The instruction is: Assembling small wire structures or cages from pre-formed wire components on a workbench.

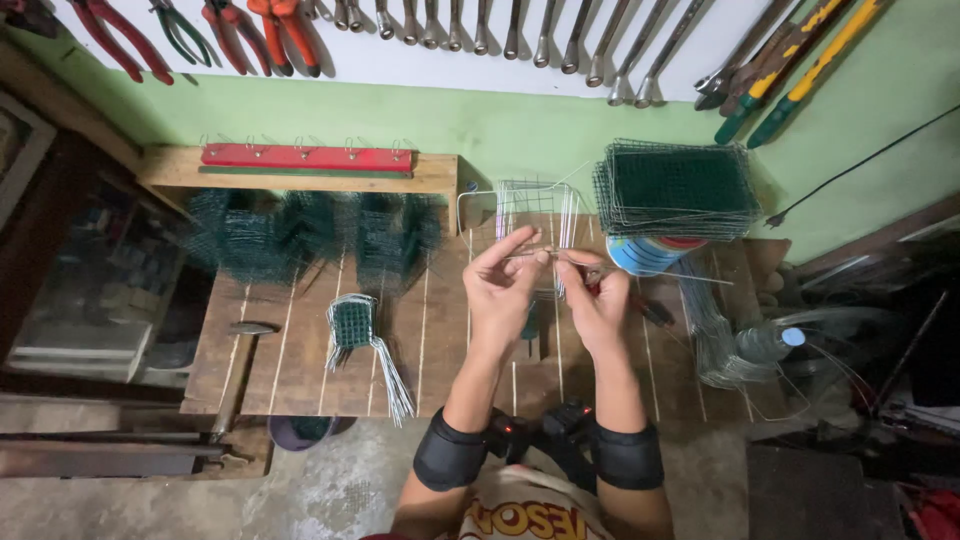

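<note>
I have both hands, left [500, 290] and right [597, 305], pinched on a thin, stiff steel wire [545, 256] above the slatted wooden surface [300, 370], beside stacked green mesh squares [678, 188].

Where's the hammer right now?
The hammer lies at the wooden table's left edge, left of the small mesh-and-wire bundle, well away from both hands.

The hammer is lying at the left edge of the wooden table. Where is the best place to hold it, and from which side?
Probably the wooden handle of the hammer, from above. It lies flat, head away from the person, with its near end past the table edge.
</note>
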